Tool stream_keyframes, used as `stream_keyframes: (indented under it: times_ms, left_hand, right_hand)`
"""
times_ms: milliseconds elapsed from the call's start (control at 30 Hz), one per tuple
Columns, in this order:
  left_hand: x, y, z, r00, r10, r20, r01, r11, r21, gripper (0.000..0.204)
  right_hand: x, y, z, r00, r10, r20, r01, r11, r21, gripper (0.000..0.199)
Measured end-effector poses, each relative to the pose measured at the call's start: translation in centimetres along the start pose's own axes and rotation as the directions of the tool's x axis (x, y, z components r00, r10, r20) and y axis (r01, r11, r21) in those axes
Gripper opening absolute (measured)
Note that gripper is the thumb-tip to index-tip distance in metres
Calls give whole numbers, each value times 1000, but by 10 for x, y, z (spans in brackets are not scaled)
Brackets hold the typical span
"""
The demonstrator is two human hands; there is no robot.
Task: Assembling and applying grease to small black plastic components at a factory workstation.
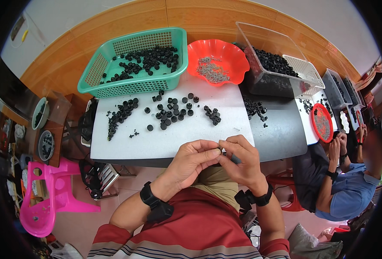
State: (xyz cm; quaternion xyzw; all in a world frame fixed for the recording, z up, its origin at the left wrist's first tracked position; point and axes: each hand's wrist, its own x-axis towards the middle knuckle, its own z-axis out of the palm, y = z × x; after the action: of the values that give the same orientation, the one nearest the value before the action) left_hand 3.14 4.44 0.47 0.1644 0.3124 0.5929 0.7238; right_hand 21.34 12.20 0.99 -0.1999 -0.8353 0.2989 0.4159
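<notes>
No packages, labels, signs, screens.

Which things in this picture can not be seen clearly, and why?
- Head view: the small black part pinched between the left hand and right hand is mostly covered by fingertips; its shape is unclear.
- The metal bits in the red bowl are too small to tell apart.
- The co-worker's red tray holds things too small to tell.
- The clear bin bends near the rim.
</notes>
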Motion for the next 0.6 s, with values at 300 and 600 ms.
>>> stream_keyframes:
  times_ms: [300, 600]
  left_hand:
    - [0, 4, -2, 998, -59, 17, 58, 998, 26, 16]
    - [-3, 6, 7, 997, -73, -15, 72, 997, -39, 26]
  right_hand:
    - [2, 2, 2, 1000, 2, -7, -2, 999, 42, 42]
    - [1, -2, 8, 991, 121, -60, -111, 982, 150, 39]
